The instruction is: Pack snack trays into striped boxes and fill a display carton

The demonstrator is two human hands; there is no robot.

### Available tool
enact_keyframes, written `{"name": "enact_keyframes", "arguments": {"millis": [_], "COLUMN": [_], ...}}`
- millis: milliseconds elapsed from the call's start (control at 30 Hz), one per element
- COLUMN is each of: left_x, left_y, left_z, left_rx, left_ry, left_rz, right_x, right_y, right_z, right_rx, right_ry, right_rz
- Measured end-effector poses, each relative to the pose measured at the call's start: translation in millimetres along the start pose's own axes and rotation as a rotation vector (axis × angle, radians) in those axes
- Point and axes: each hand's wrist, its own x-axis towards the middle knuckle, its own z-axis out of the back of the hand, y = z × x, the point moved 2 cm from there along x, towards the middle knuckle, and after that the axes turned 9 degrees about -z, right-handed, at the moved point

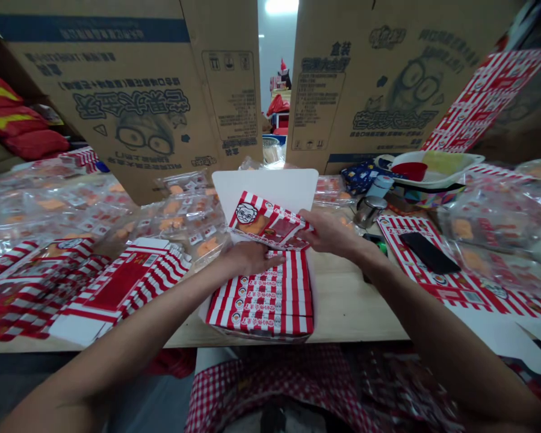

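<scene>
A display carton (315,288) with its white lid (265,180) raised stands in front of me. Inside it, red-and-white striped small boxes (261,300) are packed upright in a row. My right hand (328,231) grips the right end of another striped box (256,219), tilted over the back of the carton, with a cartoon face and food pictures on its front. My left hand (247,258) reaches into the carton from the left, just below that box. Its fingers stretch to the right over the packed row; part of them is hidden.
Flat striped cartons (135,276) lie stacked to the left. Clear bags of orange pieces (175,207) cover the table behind them. At right are a black phone (428,252), a metal cup (369,210) and a white basin (455,171). Tall cardboard boxes (130,78) wall off the back.
</scene>
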Motion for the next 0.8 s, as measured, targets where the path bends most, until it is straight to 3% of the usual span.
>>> {"name": "enact_keyframes", "arguments": {"millis": [133,333,400,500,633,800], "left_x": [-35.3,-74.6,-75.9,-76.1,-82.4,-89.1], "left_y": [4.6,25.3,26.7,24.8,23.7,26.8], "left_z": [8.9,8.1,2.2,-4.3,-6.1,-4.9], "left_rx": [0.232,0.279,0.283,0.297,0.295,0.275], "left_ry": [-0.131,-0.225,-0.252,-0.305,-0.326,-0.311], "left_rz": [0.035,-0.074,-0.051,0.027,0.099,0.101], "right_x": [-3.7,-4.4,2.5,19.8,39.9,47.9], "right_y": [12.5,58.8,80.0,105.0,105.0,95.3], "right_z": [10.4,22.6,21.5,12.3,-2.8,-6.2], "right_rx": [-0.169,-0.33,-0.363,-0.275,-0.185,-0.192], "right_ry": [0.108,0.21,0.182,0.036,0.076,0.127], "right_rz": [-0.096,-0.103,-0.05,0.12,0.195,0.218]}}
